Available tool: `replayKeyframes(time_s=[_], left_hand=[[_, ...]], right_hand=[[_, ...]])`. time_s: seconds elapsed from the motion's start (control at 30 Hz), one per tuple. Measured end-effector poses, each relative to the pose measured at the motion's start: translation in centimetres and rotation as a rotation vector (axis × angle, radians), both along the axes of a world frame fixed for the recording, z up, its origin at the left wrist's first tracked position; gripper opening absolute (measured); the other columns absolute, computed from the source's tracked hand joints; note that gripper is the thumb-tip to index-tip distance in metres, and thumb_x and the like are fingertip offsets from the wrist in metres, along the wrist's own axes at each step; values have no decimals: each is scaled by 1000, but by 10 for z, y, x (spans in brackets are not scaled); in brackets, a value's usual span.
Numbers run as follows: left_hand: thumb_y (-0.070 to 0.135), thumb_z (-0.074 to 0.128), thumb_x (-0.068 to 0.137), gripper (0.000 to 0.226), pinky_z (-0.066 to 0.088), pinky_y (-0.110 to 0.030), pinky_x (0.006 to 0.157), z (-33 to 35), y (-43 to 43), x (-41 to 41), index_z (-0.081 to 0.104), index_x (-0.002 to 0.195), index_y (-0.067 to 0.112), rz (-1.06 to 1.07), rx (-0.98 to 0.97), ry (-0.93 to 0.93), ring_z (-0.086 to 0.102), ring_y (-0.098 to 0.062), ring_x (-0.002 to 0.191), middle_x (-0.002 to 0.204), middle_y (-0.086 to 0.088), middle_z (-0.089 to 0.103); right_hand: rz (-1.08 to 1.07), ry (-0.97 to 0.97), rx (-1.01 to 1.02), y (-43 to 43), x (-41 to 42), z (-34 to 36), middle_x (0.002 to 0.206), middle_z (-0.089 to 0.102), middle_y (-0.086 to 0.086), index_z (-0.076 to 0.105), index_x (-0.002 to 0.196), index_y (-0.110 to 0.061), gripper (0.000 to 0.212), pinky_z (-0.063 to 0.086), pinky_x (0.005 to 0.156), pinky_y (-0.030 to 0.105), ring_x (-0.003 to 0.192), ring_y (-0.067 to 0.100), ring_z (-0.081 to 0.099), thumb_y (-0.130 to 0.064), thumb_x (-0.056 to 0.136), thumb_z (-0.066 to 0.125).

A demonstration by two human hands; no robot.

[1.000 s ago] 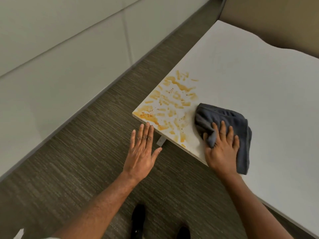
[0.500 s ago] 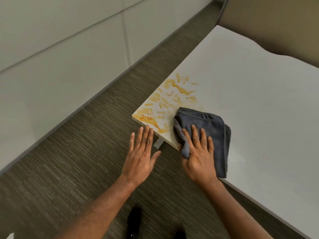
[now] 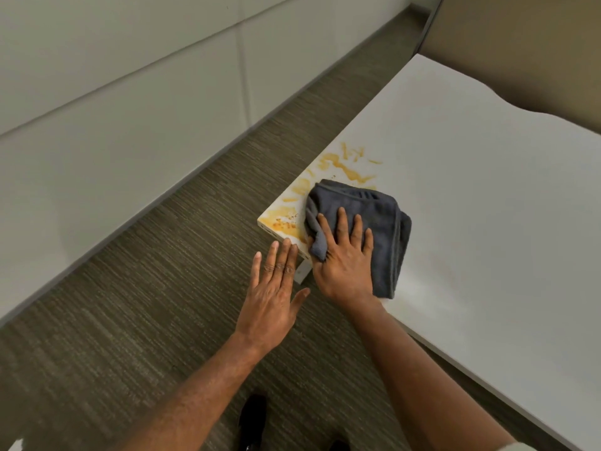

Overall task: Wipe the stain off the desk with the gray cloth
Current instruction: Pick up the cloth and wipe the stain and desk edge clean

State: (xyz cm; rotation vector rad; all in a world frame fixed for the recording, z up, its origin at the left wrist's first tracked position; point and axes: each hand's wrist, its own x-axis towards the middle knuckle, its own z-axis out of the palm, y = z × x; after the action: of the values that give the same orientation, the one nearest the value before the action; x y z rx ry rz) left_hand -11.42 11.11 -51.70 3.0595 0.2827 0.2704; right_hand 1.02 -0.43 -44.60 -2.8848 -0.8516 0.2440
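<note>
An orange-yellow stain [image 3: 338, 167] spreads over the near left corner of the white desk [image 3: 487, 222]. The folded gray cloth [image 3: 377, 216] lies over the middle and lower part of the stain. My right hand [image 3: 344, 265] presses flat on the cloth, fingers spread, thumb tucked at the cloth's near edge by the desk rim. My left hand [image 3: 276, 291] hovers flat and empty just off the desk corner, fingertips close to the edge, over the floor. Streaks of stain show above and to the left of the cloth.
A white panelled wall [image 3: 130, 109] runs along the left beyond a strip of grey-brown carpet [image 3: 146, 320]. A beige partition [image 3: 536, 43] stands behind the desk. My dark shoes [image 3: 253, 418] show at the bottom. A white desk leg bracket [image 3: 301, 271] sits under the corner.
My right hand has slid the cloth leftward across the desk onto the stain, covering more of it. My left hand stayed beside the desk corner.
</note>
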Motion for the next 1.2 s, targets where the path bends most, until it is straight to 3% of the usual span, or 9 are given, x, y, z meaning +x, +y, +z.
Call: replayKeyframes(time_s=[0.1, 0.2, 0.4, 0.57, 0.77, 0.93, 1.1, 1.2], left_hand=[[59, 34, 108, 86, 20, -58, 128, 1, 1, -1, 1, 165, 4, -4, -11, 10, 1, -31, 162, 175, -15, 0], [57, 34, 107, 85, 20, -58, 127, 1, 1, 0, 2, 165, 5, -4, -14, -7, 3, -31, 162, 175, -15, 0], [57, 37, 106, 86, 22, -57, 127, -1, 2, 0, 3, 165, 6, -2, -40, -10, 1, -29, 162, 175, -13, -1], [59, 35, 108, 83, 22, -57, 127, 0, 3, -1, 5, 165, 6, -6, -47, -2, 2, -29, 162, 175, -13, 1], [54, 23, 111, 75, 21, -56, 127, 1, 8, -5, 11, 165, 4, -21, -24, 13, 4, -30, 162, 174, -14, 5], [55, 36, 108, 82, 14, -53, 128, -4, 19, -12, 5, 165, 6, 26, -30, 6, 3, -29, 162, 175, -14, 3], [55, 36, 106, 82, 18, -54, 127, -6, 32, -16, 8, 165, 4, 58, -36, 1, 4, -30, 162, 175, -14, 2], [55, 35, 107, 82, 20, -55, 128, -6, 39, -17, 8, 165, 4, 82, -32, 1, 3, -30, 162, 175, -15, 3]], right_hand=[[73, 18, 3, -6, -8, -1, 169, -16, 8, -5, 160, -35, 75, -8, 124, 57, 153, 36, -22, -46, 99, 36], [120, 12, -5, -25, -17, -3, 169, -17, 4, -6, 160, -38, 71, -10, 124, 55, 154, 30, -23, -54, 96, 22], [-41, 15, 33, -37, -12, -1, 169, -16, 4, -2, 160, -40, 77, -11, 124, 54, 154, 29, -23, -59, 86, 7], [-36, -5, 15, -1, 1, 1, 170, -12, 10, -1, 161, -35, 73, -7, 124, 58, 154, 37, -19, -55, 95, 22], [54, 10, 43, 40, -5, 1, 170, -8, 10, 2, 161, -36, 69, -9, 123, 58, 154, 38, -17, -56, 96, 18], [165, -6, 39, 16, -14, -9, 170, -14, 3, -3, 159, -40, 67, -8, 124, 56, 154, 31, -21, -55, 96, 15], [44, -11, 37, 2, -4, -8, 170, -14, 2, 0, 160, -40, 76, -9, 125, 53, 155, 29, -19, -58, 87, 12], [-2, -29, 26, 24, 5, -5, 170, -12, 7, -2, 160, -36, 74, -8, 124, 57, 154, 34, -19, -56, 94, 23]])
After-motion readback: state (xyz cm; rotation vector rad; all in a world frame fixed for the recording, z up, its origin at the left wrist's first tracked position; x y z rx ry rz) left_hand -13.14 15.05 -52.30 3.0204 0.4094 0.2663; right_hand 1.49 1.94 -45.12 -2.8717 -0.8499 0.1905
